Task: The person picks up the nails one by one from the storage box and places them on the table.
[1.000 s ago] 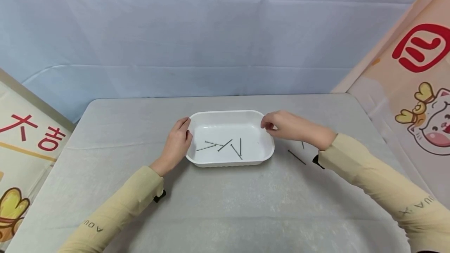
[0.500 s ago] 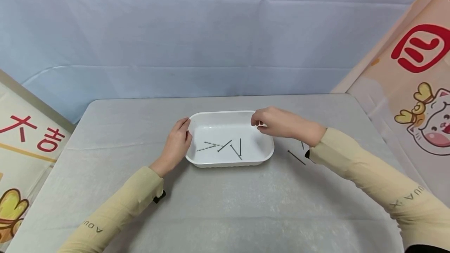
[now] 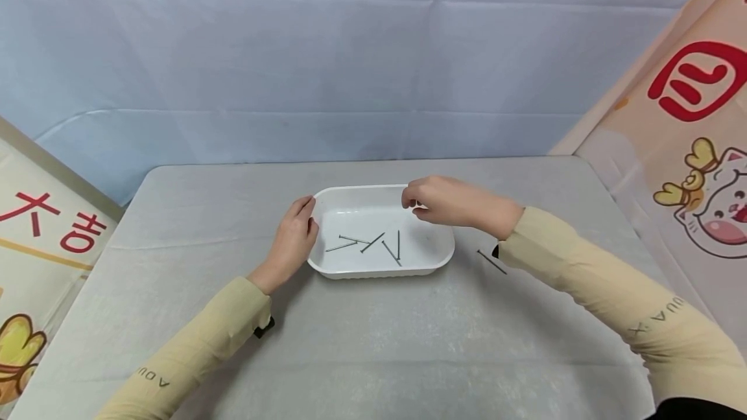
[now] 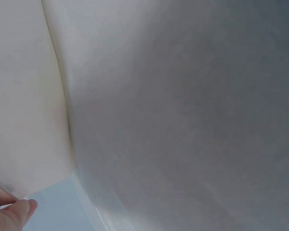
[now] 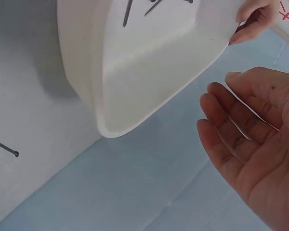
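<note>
One left hand (image 3: 292,242) is pinching the white tray's (image 3: 382,273) left edge; the right hand (image 3: 449,201) is hovering empty, loosely curled.

Creased blue cloth (image 3: 350,70) behind grey table (image 3: 408,336)

Head cam: above near side, facing far and down, wide, whole tray (image 3: 379,197) in frame. Left wrist cam: very close, tray's left outside wall and table (image 4: 183,120), far side landing low. Right wrist cam: close, turned, facing far left past right hand (image 5: 262,139). Tray and left hand (image 3: 288,242) in all three.
</note>
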Demonstrator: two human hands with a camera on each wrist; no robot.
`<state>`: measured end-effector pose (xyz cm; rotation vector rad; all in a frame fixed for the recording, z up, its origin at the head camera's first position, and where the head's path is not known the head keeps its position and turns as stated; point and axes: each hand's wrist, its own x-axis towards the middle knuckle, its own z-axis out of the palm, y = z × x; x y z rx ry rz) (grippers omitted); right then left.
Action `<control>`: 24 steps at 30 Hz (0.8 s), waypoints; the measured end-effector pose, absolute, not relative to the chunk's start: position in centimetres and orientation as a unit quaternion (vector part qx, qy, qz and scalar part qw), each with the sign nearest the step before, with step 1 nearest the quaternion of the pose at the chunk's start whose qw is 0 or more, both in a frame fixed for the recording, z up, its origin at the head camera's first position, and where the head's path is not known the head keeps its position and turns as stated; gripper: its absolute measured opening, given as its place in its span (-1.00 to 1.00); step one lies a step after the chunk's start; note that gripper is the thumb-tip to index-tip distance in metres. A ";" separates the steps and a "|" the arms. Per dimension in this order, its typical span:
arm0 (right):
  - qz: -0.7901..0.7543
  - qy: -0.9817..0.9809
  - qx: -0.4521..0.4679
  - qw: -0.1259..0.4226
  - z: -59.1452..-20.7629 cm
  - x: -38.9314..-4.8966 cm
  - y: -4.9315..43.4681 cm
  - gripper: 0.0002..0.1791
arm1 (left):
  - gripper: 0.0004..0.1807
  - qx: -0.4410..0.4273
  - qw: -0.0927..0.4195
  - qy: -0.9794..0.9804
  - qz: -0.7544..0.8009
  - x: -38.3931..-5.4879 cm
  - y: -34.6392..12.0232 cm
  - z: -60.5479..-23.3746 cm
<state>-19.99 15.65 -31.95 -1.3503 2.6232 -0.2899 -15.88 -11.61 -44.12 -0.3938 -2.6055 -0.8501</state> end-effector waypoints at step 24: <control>-0.050 0.869 -0.480 0.114 -32.5 -20.4 11.6 -0.74 | -0.58 -0.136 0.173 -0.926 -0.307 -15.9 -11.6 -44.3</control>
